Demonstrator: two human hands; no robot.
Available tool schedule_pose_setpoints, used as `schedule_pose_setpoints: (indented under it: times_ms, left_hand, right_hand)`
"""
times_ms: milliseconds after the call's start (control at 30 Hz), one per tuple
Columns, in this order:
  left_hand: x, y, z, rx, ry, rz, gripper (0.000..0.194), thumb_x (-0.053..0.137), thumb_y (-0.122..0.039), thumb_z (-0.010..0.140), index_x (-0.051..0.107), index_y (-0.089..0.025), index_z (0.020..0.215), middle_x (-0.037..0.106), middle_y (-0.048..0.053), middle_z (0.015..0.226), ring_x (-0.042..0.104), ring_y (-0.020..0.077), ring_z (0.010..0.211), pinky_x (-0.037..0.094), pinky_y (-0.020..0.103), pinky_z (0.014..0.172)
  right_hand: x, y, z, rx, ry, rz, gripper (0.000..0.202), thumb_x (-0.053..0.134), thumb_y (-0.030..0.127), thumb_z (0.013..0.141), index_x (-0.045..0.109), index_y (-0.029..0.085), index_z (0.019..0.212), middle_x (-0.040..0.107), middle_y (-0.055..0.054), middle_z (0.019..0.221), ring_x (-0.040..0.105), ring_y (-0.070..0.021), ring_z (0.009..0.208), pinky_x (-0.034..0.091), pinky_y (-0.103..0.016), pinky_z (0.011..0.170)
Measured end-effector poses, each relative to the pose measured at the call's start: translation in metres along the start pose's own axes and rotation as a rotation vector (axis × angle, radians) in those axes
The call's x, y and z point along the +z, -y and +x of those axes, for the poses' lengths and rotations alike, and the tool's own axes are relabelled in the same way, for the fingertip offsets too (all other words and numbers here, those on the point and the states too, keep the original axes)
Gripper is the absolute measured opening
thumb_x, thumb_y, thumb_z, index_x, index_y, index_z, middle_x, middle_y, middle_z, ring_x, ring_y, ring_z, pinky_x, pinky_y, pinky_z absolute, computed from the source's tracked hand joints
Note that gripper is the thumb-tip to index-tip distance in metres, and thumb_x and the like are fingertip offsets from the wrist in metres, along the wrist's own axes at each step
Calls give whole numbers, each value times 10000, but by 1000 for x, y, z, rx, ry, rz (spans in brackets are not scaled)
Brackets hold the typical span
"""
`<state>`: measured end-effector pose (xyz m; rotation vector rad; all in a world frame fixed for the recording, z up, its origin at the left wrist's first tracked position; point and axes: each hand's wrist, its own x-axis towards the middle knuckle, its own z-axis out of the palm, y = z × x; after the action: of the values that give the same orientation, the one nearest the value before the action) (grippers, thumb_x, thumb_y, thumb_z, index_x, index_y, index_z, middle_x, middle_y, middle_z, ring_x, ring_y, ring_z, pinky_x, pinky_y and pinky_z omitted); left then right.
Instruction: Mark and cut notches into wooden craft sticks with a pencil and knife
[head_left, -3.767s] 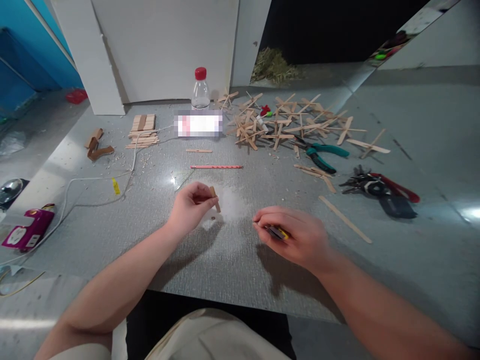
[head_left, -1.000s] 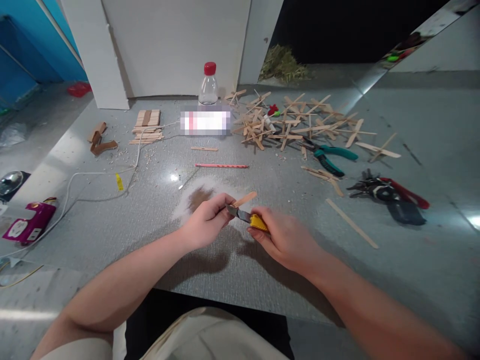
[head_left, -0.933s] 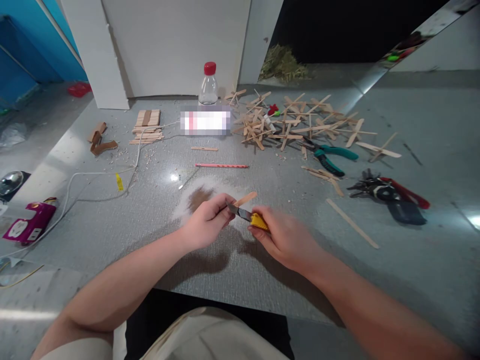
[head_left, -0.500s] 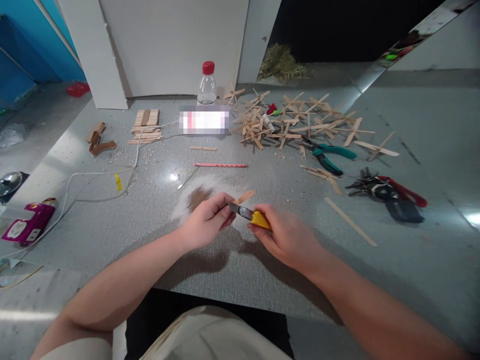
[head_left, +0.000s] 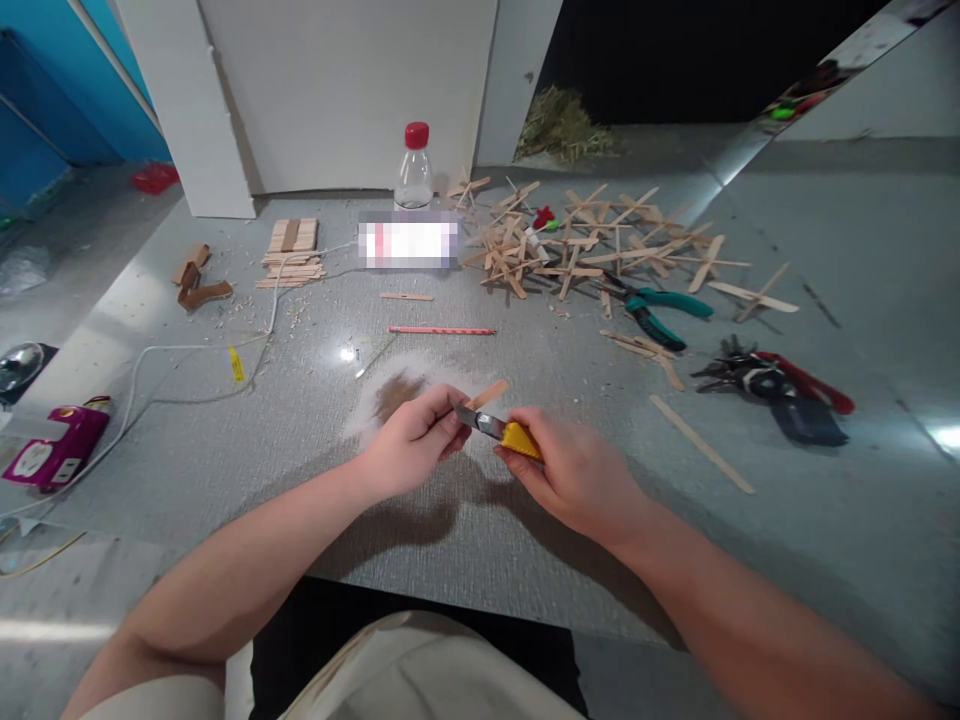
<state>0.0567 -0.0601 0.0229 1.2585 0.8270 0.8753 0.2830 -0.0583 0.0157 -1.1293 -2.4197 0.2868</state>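
Observation:
My left hand (head_left: 415, 440) pinches a wooden craft stick (head_left: 490, 393), whose free end sticks out up and to the right. In my right hand (head_left: 574, 465) is a yellow utility knife (head_left: 520, 440), gripped by its handle. Its blade lies across the stick close to my left fingertips. Below my hands there is only their shadow on the grey table. A patch of pale dust (head_left: 394, 395) lies just beyond my left hand. Farther off, a pink pencil (head_left: 442, 331) and a short notched stick (head_left: 406, 296) rest flat.
Joined craft sticks (head_left: 577, 245) are heaped at the back right, beside green-handled pliers (head_left: 656, 312) and a bunch of keys (head_left: 739, 370). One loose stick (head_left: 702, 444) lies right of my hand. A stick stack (head_left: 294, 240), a white cable (head_left: 202, 347) and a bottle (head_left: 414, 180) stand farther left.
Almost nothing differs. The knife and my right hand have shifted very slightly left, while the stick stays in my left hand.

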Motion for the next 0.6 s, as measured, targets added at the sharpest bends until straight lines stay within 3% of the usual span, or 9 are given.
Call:
schedule_pose_setpoints:
  times_ms: [367, 600]
  left_hand:
    - [-1, 1, 1, 34, 8, -3, 220, 455, -366, 1032, 480, -183, 912, 441, -58, 677, 384, 74, 587, 315, 234, 577]
    - [-2, 0, 0, 33, 7, 0, 248, 470, -418, 1020, 490, -184, 941, 440, -59, 660, 382, 76, 570, 320, 233, 570]
  right_hand:
    - [1, 0, 0, -24, -18, -14, 210, 439, 393, 1025, 505, 194, 1025, 642, -21, 705, 594, -179, 568, 363, -277, 542]
    - [2, -1, -1, -15, -21, -13, 215, 444, 401, 1022, 502, 194, 1042, 635, -18, 698, 588, -179, 562, 359, -278, 540]
